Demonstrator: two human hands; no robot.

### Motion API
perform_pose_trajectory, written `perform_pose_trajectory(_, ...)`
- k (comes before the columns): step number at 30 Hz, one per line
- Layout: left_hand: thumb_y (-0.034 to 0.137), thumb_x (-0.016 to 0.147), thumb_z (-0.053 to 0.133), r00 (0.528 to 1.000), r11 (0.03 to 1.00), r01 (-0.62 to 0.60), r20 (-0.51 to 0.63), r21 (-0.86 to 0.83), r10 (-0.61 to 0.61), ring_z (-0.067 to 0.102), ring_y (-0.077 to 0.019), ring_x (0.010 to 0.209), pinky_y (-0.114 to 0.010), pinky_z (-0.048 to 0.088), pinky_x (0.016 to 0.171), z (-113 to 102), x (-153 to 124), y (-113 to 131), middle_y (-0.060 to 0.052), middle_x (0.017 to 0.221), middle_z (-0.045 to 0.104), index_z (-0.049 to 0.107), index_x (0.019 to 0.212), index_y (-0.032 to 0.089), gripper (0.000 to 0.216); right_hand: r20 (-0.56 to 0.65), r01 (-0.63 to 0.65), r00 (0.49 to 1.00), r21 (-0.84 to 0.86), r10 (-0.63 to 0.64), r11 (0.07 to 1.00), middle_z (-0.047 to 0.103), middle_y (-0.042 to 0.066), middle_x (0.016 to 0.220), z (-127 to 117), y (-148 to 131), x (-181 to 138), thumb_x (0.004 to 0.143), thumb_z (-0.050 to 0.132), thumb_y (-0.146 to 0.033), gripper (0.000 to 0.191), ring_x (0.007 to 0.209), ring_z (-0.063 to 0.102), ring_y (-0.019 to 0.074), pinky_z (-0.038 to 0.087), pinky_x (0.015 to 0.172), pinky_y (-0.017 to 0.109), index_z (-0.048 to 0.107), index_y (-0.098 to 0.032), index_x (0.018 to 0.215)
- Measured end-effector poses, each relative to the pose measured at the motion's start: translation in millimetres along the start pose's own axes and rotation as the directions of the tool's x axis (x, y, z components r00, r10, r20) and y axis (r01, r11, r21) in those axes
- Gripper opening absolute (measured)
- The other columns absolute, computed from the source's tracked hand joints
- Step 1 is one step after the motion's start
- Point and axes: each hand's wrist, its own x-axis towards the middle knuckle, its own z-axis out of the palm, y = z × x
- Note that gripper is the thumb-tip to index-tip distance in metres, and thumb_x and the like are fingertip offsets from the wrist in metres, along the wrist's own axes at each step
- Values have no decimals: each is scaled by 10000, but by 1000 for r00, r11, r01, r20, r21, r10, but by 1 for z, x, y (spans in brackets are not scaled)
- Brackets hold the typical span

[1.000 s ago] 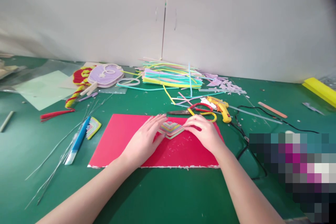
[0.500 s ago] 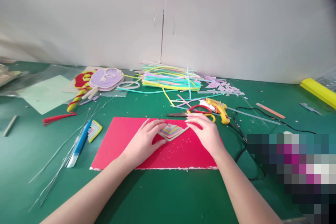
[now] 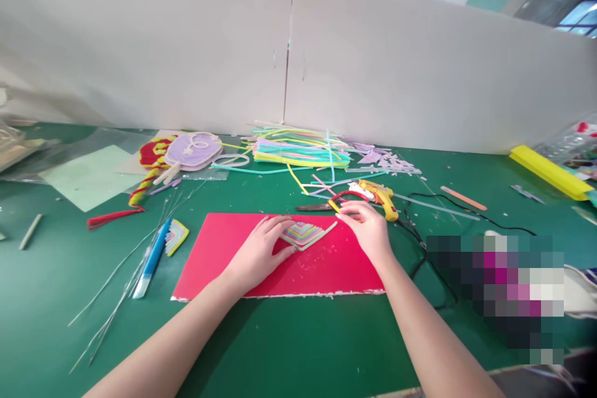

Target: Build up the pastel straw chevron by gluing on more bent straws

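Tabletop (image 3: pixel 261 348) in green bears a red rectangular board (image 3: pixel 224 249); over it, the left hand (image 3: pixel 263 250) spreads thumb and fingers across the chevron's left side, pinch unclear. The right hand (image 3: pixel 368 233) bends its fingertips at the scissors (image 3: pixel 317 207), grip impossible to tell. Between the hands, on the board, lies the pastel striped chevron (image 3: pixel 303 234)

The striped piece (image 3: pixel 304 235), nested pastel Vs pointing to six o'clock, lay on the red board (image 3: pixel 308 277), its pale outer strip jutting toward two. At its one o'clock, past the board, lay scissors (image 3: pixel 319 207), blades toward nine.
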Motion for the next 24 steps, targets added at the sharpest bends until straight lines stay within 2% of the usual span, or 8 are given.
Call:
perform_pose_trajectory(3, 281, 849, 561, 1000, 1000, 12, -1, -18, -12, 498, -245, 1196, -442, 419, 1019, 0, 1, -1, -93, 1286, 552, 527, 1215, 210, 375, -12, -104, 994, 29, 104, 994, 660, 35, 694, 0, -1, 1, 742, 683, -406, 204, 653, 652, 191, 568, 644, 344, 674, -204, 721)
perform_pose_trajectory(7, 243, 902, 451, 996, 995, 72, -47, -69, -76, 514, -215, 1178, -401, 424, 1014, 1, 2, -4, -95, 1254, 564, 535, 1197, 189, 311, 11, -270, 963, 114, 271, 956, 627, 9, 546, 0, -7, -1, 799, 609, -454, 266, 432, 604, 166, 525, 468, 309, 671, -196, 779)
perform_pose_trajectory(12, 206, 934, 331, 982, 982, 141, -113, -124, -155, 541, -202, 1153, -391, 442, 992, -1, 2, -6, -87, 1217, 594, 548, 1168, 192, 319, -65, -246, 966, 55, 250, 968, 565, 6, 470, 0, -11, -4, 881, 464, -502, 391, 438, 564, 147, 485, 466, 278, 620, -198, 690)
perform_pose_trajectory(15, 178, 921, 339, 991, 992, 89, -93, -91, -97, 526, -204, 1177, -387, 431, 1006, -2, 1, -3, -88, 1238, 586, 549, 1178, 189, 332, -190, -188, 963, 23, 189, 982, 538, -3, 517, -2, -4, -3, 904, 425, -477, 389, 460, 533, 129, 459, 462, 261, 582, -191, 692)
perform_pose_trajectory(17, 159, 913, 338, 995, 995, 59, -78, -74, -65, 519, -206, 1186, -386, 426, 1011, -1, 1, -3, -94, 1248, 579, 549, 1182, 180, 343, -242, -136, 961, 2, 132, 991, 553, -5, 582, -3, 3, -2, 915, 419, -422, 304, 519, 559, 134, 491, 517, 271, 594, -186, 837)
perform_pose_trajectory(19, 157, 913, 327, 993, 995, 61, -91, -82, -68, 526, -205, 1179, -388, 429, 1007, -1, 1, -4, -93, 1247, 579, 551, 1178, 180, 348, -260, -69, 963, -7, 65, 998, 622, 40, 768, -2, 9, -1, 890, 474, -355, 222, 701, 626, 162, 542, 653, 321, 579, -187, 990)
perform_pose_trajectory(21, 165, 912, 324, 989, 991, 79, -116, -106, -91, 544, -203, 1156, -389, 441, 993, -1, 1, -6, -84, 1228, 592, 555, 1169, 193, 347, -254, -5, 967, -6, 3, 1000, 613, 97, 1023, -1, 13, 0, 830, 559, -295, 221, 950, 618, 202, 542, 803, 382, 576, -194, 1025)
perform_pose_trajectory(24, 170, 900, 335, 985, 986, 88, -132, -141, -107, 574, -204, 1110, -389, 460, 965, -1, 1, -8, -71, 1175, 620, 567, 1140, 209, 335, -218, 46, 975, 17, -41, 999, 535, 118, 1203, 2, 14, -2, 792, 585, -230, 193, 1122, 547, 234, 549, 834, 400, 600, -199, 983)
